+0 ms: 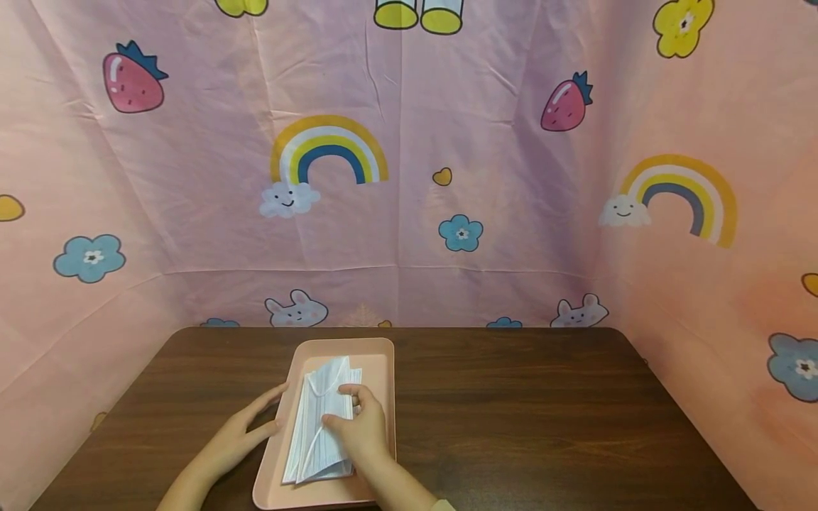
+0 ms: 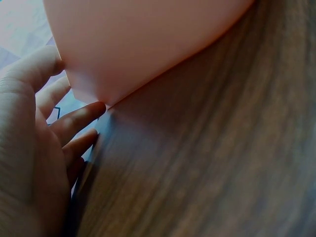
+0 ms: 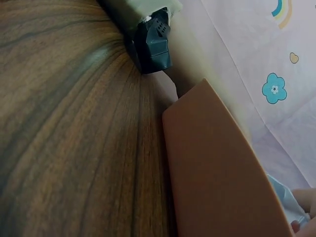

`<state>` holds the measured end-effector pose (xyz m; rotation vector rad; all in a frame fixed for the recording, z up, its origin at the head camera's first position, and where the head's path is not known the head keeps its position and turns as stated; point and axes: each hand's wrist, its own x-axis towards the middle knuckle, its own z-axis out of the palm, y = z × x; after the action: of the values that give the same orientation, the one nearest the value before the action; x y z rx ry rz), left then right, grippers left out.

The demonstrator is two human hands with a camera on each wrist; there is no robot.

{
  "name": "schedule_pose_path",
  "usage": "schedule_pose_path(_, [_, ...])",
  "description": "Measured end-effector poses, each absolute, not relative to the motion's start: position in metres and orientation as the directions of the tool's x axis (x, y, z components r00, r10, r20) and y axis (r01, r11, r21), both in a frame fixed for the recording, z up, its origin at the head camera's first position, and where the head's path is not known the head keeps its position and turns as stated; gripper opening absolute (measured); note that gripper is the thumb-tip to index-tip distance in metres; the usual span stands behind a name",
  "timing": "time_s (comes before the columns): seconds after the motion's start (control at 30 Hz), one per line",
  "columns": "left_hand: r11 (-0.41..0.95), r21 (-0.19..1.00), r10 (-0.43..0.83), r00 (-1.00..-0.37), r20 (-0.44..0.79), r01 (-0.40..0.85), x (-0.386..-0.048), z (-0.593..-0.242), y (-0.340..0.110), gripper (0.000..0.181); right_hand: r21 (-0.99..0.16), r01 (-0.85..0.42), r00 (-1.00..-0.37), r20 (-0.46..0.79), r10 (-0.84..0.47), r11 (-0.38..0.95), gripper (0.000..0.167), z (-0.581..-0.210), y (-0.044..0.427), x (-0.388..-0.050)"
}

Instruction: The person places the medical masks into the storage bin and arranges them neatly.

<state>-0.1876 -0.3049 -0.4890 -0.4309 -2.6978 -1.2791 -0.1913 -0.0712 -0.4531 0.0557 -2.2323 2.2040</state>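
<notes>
A pink tray [image 1: 377, 353] lies lengthwise on the table, holding a stack of pale blue pleated face masks [image 1: 295, 461] with white ear loops. My right hand [image 1: 367, 429] reaches over the tray's right rim and pinches the top face mask [image 1: 328, 404] between thumb and fingers. Only part of that hand [image 3: 307, 210] and a bit of blue mask [image 3: 285, 193] show in the right wrist view. Against the tray's left side, my left hand [image 1: 233, 433] touches the rim with fingers spread and fairly straight. The left wrist view has its fingers [image 2: 81, 118] at the tray wall [image 2: 133, 44].
Dark wood tabletop [image 1: 524, 419] extends on both sides of the tray. A pink fabric backdrop [image 1: 422, 298] with printed rainbows, strawberries and flowers surrounds the table's back and sides. A black device [image 3: 153, 44] sits at the right wrist, by the sleeve cuff.
</notes>
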Motion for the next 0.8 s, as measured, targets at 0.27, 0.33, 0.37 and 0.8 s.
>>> schedule_pose_path(0.27, [0.610,0.739,0.185,-0.958,0.218,0.286,-0.1877,-0.4876,-0.3039,0.056,-0.996,-0.031,-1.000,0.031,-0.004,0.081,0.042,-0.4540,-0.0700,-0.1904])
schedule_pose_path(0.33, [0.611,0.740,0.186,-0.959,0.214,0.283,-0.1878,-0.4875,-0.3040,0.056,-0.994,-0.028,-1.000,0.029,0.004,0.104,0.042,-0.4536,-0.0693,-0.1897])
schedule_pose_path(0.37, [0.611,0.740,0.186,-0.959,0.212,0.282,-0.1879,-0.4875,-0.3040,0.056,-0.993,-0.026,-1.000,0.027,0.008,0.113,0.042,-0.4536,-0.0691,-0.1896])
schedule_pose_path(0.8, [0.610,0.742,0.186,-0.960,0.209,0.279,-0.1877,-0.4896,-0.3044,0.057,-0.990,0.018,-0.999,-0.014,0.031,0.140,0.044,-0.4540,-0.0673,-0.1876])
